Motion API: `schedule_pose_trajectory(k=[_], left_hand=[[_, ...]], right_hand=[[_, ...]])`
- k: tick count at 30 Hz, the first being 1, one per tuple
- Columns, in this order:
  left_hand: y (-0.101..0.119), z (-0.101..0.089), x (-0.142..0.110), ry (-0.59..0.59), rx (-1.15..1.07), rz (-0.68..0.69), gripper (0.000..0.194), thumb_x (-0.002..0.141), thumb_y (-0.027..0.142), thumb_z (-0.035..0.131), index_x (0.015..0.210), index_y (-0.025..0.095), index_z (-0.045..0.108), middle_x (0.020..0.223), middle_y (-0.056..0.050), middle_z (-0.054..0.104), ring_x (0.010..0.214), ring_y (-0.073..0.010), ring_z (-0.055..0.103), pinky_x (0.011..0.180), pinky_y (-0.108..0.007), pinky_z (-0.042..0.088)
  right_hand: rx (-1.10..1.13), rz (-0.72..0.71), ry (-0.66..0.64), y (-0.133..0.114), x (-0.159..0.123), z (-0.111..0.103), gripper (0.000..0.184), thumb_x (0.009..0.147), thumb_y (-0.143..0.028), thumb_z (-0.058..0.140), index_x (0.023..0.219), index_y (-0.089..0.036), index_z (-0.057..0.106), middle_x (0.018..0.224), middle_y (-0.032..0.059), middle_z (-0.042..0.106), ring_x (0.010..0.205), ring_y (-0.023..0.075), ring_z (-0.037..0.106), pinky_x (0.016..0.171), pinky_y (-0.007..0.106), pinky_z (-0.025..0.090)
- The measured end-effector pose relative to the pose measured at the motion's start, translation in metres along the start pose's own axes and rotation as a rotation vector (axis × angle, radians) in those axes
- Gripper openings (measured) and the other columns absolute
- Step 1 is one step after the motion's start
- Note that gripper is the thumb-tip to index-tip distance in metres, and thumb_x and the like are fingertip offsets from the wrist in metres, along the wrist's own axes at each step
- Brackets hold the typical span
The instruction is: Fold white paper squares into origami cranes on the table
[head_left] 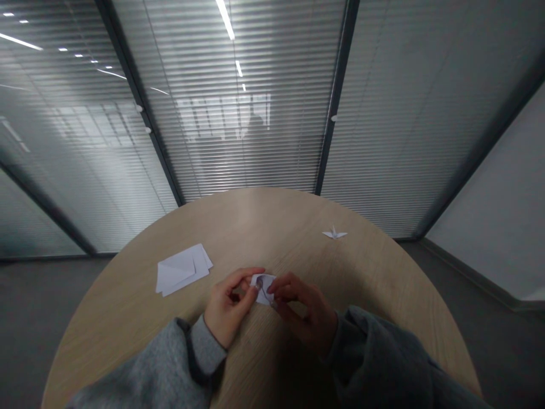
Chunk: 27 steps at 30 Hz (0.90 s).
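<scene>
A small piece of folded white paper (pixel 264 282) is held up between my two hands, just above the table. My left hand (pixel 232 304) pinches its left side, with the thumb in front and the index finger stretched along the top edge. On the right side, the fingers of my right hand (pixel 307 309) are closed on the paper's edge. A fold or opening shows in the middle of the paper, partly covered by my fingertips. Grey sleeves cover both forearms.
The round wooden table (pixel 255 227) has several white paper sheets (pixel 181 270) stacked at the left. A folded paper crane (pixel 334 233) stands at the back right. Beyond the far edge are glass panels with blinds (pixel 264 142), and a white wall (pixel 502 199) on the right.
</scene>
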<state>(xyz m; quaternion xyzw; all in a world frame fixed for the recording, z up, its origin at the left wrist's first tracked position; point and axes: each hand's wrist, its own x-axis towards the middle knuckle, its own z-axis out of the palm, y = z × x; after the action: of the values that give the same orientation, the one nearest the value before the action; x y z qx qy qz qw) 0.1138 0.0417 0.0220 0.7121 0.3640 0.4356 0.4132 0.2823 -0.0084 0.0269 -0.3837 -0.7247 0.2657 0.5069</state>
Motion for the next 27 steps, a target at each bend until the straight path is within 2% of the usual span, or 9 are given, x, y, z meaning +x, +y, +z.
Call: schedule_pose_trajectory(k=[6,10,16,20,24,26,27], left_hand=[[0.0013,-0.0008,0.0,-0.009,0.033,-0.003,0.032,0.081,0.034,0.057,0.103,0.014,0.068,0.076,-0.006,0.065,0.055,-0.0124,0.053,0.042,-0.019,0.042],[0.0024,-0.0002,-0.0005,-0.006,0.042,0.012,0.03,0.081,0.033,0.056,0.102,0.015,0.068,0.076,-0.006,0.066,0.053,-0.0116,0.052,0.042,-0.019,0.041],[0.0028,0.0001,-0.0012,0.004,0.04,0.037,0.028,0.08,0.031,0.057,0.1,0.015,0.069,0.074,-0.005,0.066,0.054,-0.0121,0.052,0.043,-0.019,0.041],[0.0015,0.0003,-0.0017,0.012,0.041,0.029,0.028,0.079,0.031,0.058,0.1,0.016,0.07,0.075,-0.006,0.066,0.054,-0.0125,0.053,0.043,-0.019,0.042],[0.0009,0.0012,-0.0008,0.013,0.021,0.014,0.029,0.079,0.031,0.058,0.101,0.015,0.069,0.07,-0.004,0.065,0.052,-0.0122,0.052,0.043,-0.019,0.042],[0.0017,0.0016,-0.0005,0.022,0.014,0.021,0.028,0.079,0.03,0.059,0.1,0.015,0.069,0.069,-0.004,0.064,0.053,-0.0127,0.053,0.043,-0.019,0.042],[0.0024,0.0017,-0.0005,0.03,0.013,0.027,0.027,0.079,0.03,0.059,0.099,0.015,0.07,0.069,-0.004,0.064,0.054,-0.0128,0.053,0.044,-0.019,0.042]], right_hand=[[-0.043,-0.047,-0.024,0.0015,-0.0005,-0.0003,0.014,0.087,-0.022,0.047,0.093,-0.019,0.06,0.073,0.0048,0.068,0.063,0.0146,0.065,0.059,0.024,0.049],[-0.082,-0.039,-0.023,-0.0001,-0.0002,-0.0013,0.014,0.083,-0.016,0.049,0.088,-0.018,0.062,0.068,0.003,0.067,0.058,0.0135,0.065,0.057,0.022,0.049],[-0.071,-0.103,0.0,-0.0001,0.0003,-0.0014,0.014,0.079,-0.012,0.05,0.084,-0.017,0.062,0.069,0.003,0.07,0.061,0.0135,0.067,0.058,0.021,0.05],[-0.06,-0.091,0.003,0.0004,-0.0007,-0.0009,0.014,0.078,-0.011,0.05,0.084,-0.017,0.062,0.068,0.0034,0.069,0.061,0.0139,0.068,0.057,0.021,0.05],[0.034,-0.07,0.007,0.0003,-0.0026,-0.0004,0.01,0.081,-0.014,0.05,0.086,-0.018,0.058,0.071,0.0041,0.067,0.062,0.0143,0.067,0.058,0.023,0.05],[0.14,-0.019,0.009,0.0009,-0.003,0.0005,0.003,0.084,-0.021,0.051,0.086,-0.019,0.052,0.073,0.0045,0.067,0.065,0.0154,0.067,0.059,0.025,0.051],[0.207,0.025,0.014,0.0014,-0.0029,0.0012,0.007,0.085,-0.025,0.052,0.086,-0.02,0.048,0.074,0.0044,0.066,0.066,0.016,0.068,0.059,0.026,0.052]])
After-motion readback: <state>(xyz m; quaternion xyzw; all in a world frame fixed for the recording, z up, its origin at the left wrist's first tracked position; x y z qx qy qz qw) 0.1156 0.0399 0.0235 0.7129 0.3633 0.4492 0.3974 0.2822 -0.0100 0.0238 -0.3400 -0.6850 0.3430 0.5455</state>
